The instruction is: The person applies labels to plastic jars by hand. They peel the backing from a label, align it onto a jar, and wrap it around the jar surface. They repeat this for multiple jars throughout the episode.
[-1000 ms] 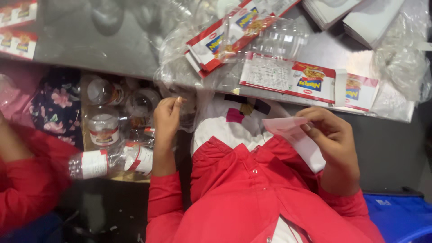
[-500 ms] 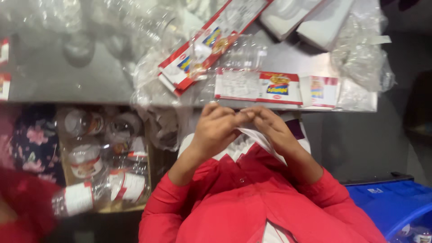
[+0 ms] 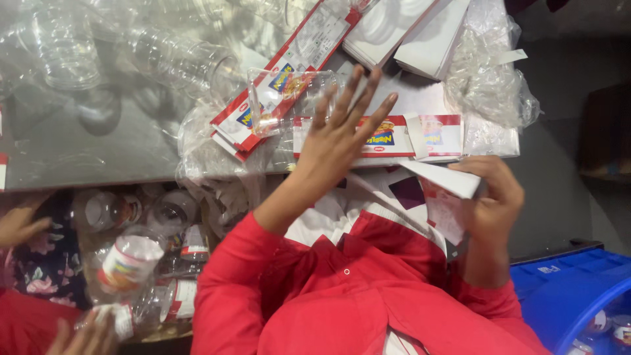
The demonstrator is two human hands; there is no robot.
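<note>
My left hand [image 3: 342,135] is raised over the table edge with fingers spread, holding nothing, just above a flat red-and-white printed label strip [image 3: 434,135] and a clear plastic jar [image 3: 289,98]. My right hand [image 3: 490,197] grips a folded white-and-red paper label [image 3: 444,187] close to my chest, right of the table edge. Both sleeves are red.
A grey table [image 3: 79,144] holds clear plastic jars [image 3: 177,62], a long stack of red-and-white labels [image 3: 282,79], white cartons [image 3: 420,39] and crumpled plastic wrap [image 3: 493,85]. Labelled jars [image 3: 128,263] fill a box below left. Another person's hands [image 3: 20,223] are at left. A blue bin [image 3: 578,296] is at right.
My hands, together at my chest half a second ago, have parted. The left hand has risen over the table with fingers spread; the right keeps the folded label.
</note>
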